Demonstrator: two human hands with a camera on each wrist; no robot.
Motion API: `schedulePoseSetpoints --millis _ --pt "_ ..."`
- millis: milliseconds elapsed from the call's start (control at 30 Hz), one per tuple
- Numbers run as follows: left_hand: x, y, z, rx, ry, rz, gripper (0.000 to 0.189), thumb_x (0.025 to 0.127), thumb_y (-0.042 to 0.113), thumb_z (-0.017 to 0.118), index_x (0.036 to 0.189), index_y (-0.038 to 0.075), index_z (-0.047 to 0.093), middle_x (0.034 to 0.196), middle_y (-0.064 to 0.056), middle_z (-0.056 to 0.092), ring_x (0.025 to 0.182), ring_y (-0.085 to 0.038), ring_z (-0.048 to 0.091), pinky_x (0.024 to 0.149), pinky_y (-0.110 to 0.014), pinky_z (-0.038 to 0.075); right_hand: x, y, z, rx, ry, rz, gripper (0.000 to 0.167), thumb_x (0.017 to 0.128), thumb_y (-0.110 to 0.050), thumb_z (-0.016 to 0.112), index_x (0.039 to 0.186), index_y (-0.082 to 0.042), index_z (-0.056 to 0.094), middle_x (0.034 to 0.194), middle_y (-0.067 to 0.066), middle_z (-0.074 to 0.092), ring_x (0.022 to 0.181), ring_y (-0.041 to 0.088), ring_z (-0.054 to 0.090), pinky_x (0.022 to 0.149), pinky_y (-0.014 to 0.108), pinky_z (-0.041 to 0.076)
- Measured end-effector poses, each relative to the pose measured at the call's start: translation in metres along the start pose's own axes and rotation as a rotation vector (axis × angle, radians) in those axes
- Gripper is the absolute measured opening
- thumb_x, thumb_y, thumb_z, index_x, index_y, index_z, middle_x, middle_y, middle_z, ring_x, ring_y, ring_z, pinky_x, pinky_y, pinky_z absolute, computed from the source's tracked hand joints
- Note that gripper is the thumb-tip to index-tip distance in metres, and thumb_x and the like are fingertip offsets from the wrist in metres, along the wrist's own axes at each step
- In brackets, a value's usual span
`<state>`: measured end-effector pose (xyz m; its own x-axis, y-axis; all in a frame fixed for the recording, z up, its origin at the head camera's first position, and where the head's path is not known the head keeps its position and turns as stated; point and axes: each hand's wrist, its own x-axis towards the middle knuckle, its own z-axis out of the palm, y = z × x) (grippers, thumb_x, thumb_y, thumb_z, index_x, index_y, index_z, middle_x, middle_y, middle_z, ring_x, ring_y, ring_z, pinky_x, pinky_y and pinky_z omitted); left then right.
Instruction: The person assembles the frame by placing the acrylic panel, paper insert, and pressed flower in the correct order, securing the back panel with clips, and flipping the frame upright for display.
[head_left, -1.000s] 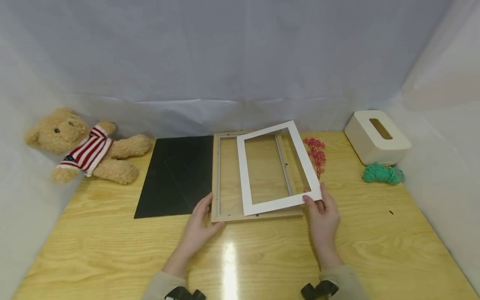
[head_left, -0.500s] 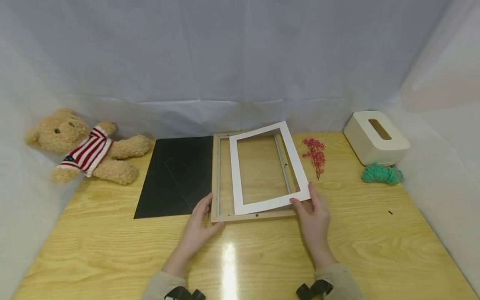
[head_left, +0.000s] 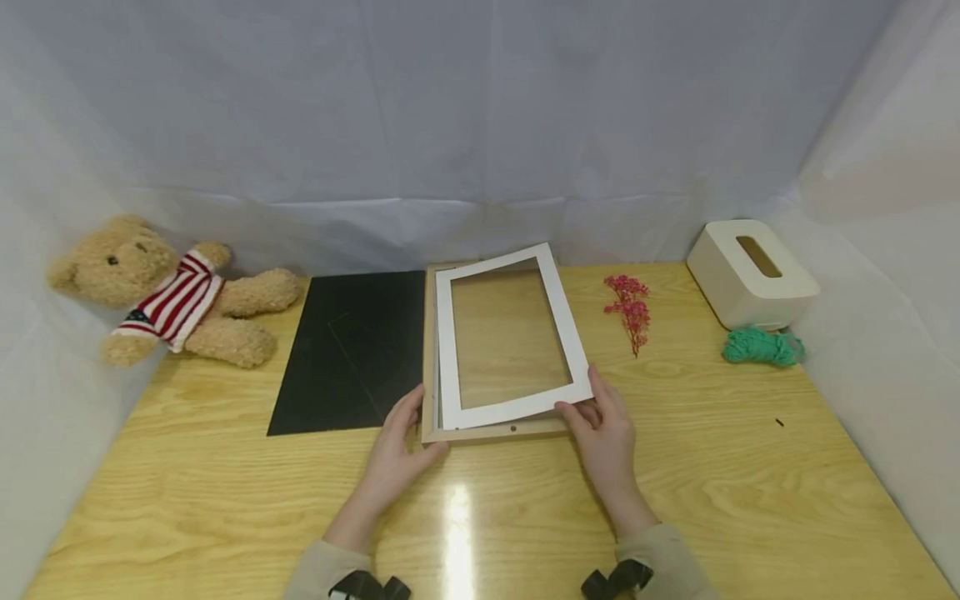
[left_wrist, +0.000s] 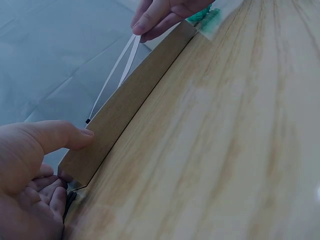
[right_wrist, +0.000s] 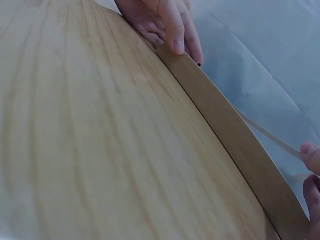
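A light wooden picture frame (head_left: 487,434) lies on the table. My left hand (head_left: 396,462) holds its near left corner, thumb along the front side; the left wrist view shows the thumb (left_wrist: 75,137) against the wood. Between thumb and fingers, my right hand (head_left: 606,442) pinches the near right corner of a white picture mat (head_left: 448,350). This mat lies over most of the frame, its right side raised and its left side low near the frame's left rail. Much of the frame's right part is hidden beneath it. Left of the frame is a black backing board (head_left: 352,358).
A teddy bear (head_left: 202,300) in a striped shirt lies at the far left. Pink dried flowers (head_left: 632,312) lie right of the frame. Farther right are a white tissue box (head_left: 750,275), a green yarn bundle (head_left: 763,347) and a small dark piece (head_left: 779,422).
My right hand has moved left with the mat, so it covers more of the frame and the flowers show fully. My left hand has stayed at the frame's corner.
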<state>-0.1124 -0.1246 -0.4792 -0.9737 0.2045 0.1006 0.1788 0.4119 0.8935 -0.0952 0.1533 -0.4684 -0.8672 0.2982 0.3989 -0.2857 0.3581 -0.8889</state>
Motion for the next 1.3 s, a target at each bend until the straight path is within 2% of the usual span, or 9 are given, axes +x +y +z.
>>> schedulePoseSetpoints --millis 200,400,500,633,700,800,933,1100,1300 --pt "0.0003 -0.0022 0.0002 -0.003 0.003 0.018 0.084 0.079 0.013 0.079 0.148 0.003 0.031 0.151 -0.017 0.029 0.133 -0.033 0.035 0.109 -0.043 0.031 -0.001 0.0113 0.0004 -0.051 -0.013 -0.038 0.067 0.076 -0.002 0.077 0.135 0.006 0.047 0.12 0.025 0.056 0.095 0.033 0.064 0.081 0.021 0.052" --pt "-0.0003 0.0 -0.0004 -0.011 -0.001 0.017 0.085 0.079 0.012 0.079 0.148 0.003 0.03 0.151 -0.017 0.028 0.134 -0.032 0.032 0.11 -0.043 0.03 -0.0009 0.0117 -0.0008 -0.223 -0.019 -0.101 0.065 0.072 -0.014 0.083 0.129 0.002 0.056 0.121 0.02 0.061 0.111 0.033 0.057 0.094 0.038 0.046" --pt "-0.0004 0.0008 -0.0007 -0.019 -0.003 0.023 0.084 0.079 0.012 0.079 0.148 0.003 0.031 0.151 -0.017 0.029 0.135 -0.031 0.031 0.11 -0.043 0.029 -0.0007 0.0108 -0.002 -0.228 -0.028 -0.078 0.059 0.077 -0.014 0.08 0.129 0.002 0.057 0.12 0.021 0.061 0.109 0.034 0.057 0.093 0.043 0.047" --pt "-0.0003 0.0019 -0.0008 -0.023 -0.003 0.019 0.084 0.079 0.012 0.079 0.148 0.004 0.031 0.151 -0.017 0.029 0.135 -0.031 0.031 0.11 -0.043 0.029 -0.0006 0.0109 -0.004 -0.22 -0.045 -0.049 0.042 0.089 -0.007 0.068 0.129 0.001 0.057 0.119 0.021 0.061 0.109 0.034 0.057 0.092 0.045 0.047" --pt "0.0004 0.0026 -0.0008 -0.017 -0.005 0.014 0.084 0.079 0.011 0.079 0.148 0.003 0.031 0.151 -0.017 0.029 0.135 -0.031 0.031 0.111 -0.042 0.029 -0.0005 0.0113 -0.0045 -0.227 -0.056 -0.046 0.04 0.09 -0.003 0.064 0.129 0.001 0.057 0.119 0.021 0.061 0.109 0.034 0.057 0.093 0.046 0.047" --pt "0.0006 0.0034 -0.001 -0.006 -0.005 0.0 0.085 0.079 0.01 0.078 0.148 0.002 0.029 0.151 -0.018 0.028 0.135 -0.032 0.031 0.11 -0.042 0.029 -0.0001 0.0109 -0.0045 -0.257 -0.078 -0.039 0.044 0.088 0.0 0.065 0.131 0.002 0.055 0.117 0.024 0.06 0.106 0.036 0.057 0.09 0.048 0.048" --pt "0.0004 0.0028 -0.001 0.005 -0.005 -0.012 0.085 0.079 0.011 0.078 0.148 0.002 0.029 0.151 -0.019 0.027 0.134 -0.034 0.033 0.11 -0.044 0.03 -0.0003 0.0088 -0.0044 -0.309 -0.111 0.026 0.051 0.087 -0.005 0.068 0.134 0.004 0.051 0.115 0.026 0.057 0.099 0.036 0.058 0.084 0.051 0.049" --pt "0.0005 0.001 -0.0006 0.004 -0.008 -0.017 0.085 0.08 0.011 0.078 0.149 0.003 0.029 0.152 -0.018 0.027 0.134 -0.034 0.033 0.11 -0.044 0.029 -0.0002 0.0089 -0.0048 -0.356 -0.181 0.109 0.054 0.088 -0.013 0.07 0.137 -0.002 0.05 0.129 0.026 0.048 0.113 0.038 0.051 0.091 0.051 0.047" --pt "-0.0007 0.0024 -0.0009 0.003 -0.003 -0.022 0.085 0.079 0.012 0.078 0.149 0.004 0.03 0.152 -0.017 0.027 0.132 -0.034 0.035 0.11 -0.045 0.03 -0.0005 0.0104 -0.0046 -0.351 -0.207 0.13 0.054 0.088 -0.013 0.069 0.138 -0.003 0.05 0.129 0.028 0.045 0.117 0.042 0.048 0.094 0.054 0.045"
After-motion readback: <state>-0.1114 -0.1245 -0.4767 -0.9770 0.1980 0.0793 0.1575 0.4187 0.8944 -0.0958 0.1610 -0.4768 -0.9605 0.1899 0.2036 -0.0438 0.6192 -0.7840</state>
